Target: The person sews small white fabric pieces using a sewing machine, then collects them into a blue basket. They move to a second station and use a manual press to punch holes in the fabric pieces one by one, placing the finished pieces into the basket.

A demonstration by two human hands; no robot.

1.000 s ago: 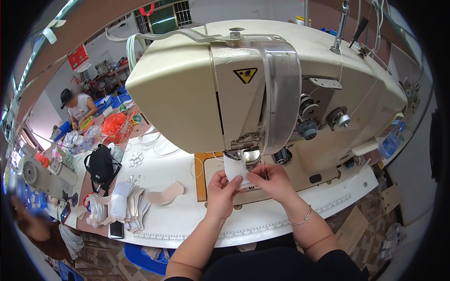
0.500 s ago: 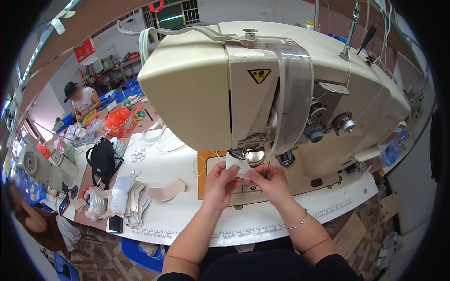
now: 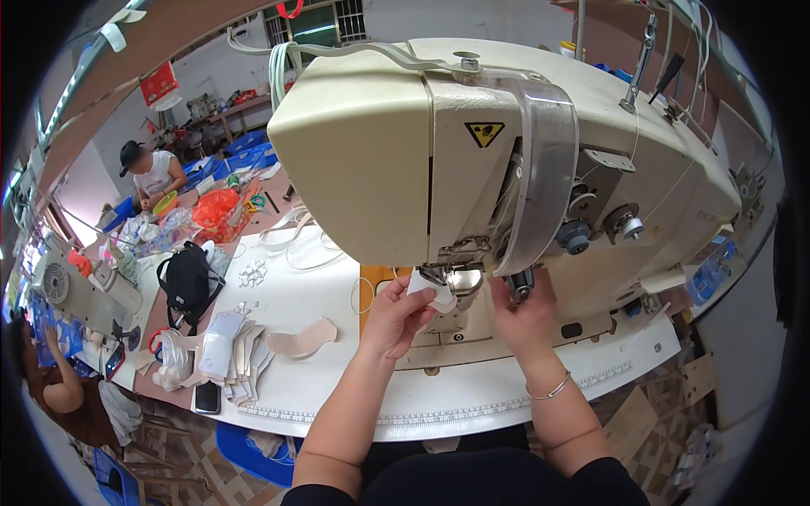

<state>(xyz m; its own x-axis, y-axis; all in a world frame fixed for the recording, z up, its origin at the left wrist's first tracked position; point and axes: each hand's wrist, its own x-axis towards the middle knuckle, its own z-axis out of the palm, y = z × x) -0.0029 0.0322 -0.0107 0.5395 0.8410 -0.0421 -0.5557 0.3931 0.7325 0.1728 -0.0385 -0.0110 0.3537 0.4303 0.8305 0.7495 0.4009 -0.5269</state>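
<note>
My left hand (image 3: 395, 319) pinches a small white cut piece (image 3: 434, 291) of sheet material, its far edge beside the presser area under the sewing machine head (image 3: 363, 160). Next to that piece is a shiny rounded metal guard (image 3: 465, 280). My right hand (image 3: 527, 316) is at a dark cylindrical machine part (image 3: 522, 285). The thumb side shows to the left of this part and other fingers to its right. The part covers some fingers, so their grip is not clear.
Stacked cut pieces (image 3: 240, 354) and a curved beige piece (image 3: 302, 337) lie left on the white table (image 3: 337, 396). A black bag (image 3: 187, 282), a phone (image 3: 207, 398) and white scraps (image 3: 252, 273) are nearby. Two people (image 3: 154, 177) sit farther left.
My right hand has left the white piece and moved right to the dark cylindrical part. My left hand still holds the piece, now tilted differently. The whole view has shifted slightly.
</note>
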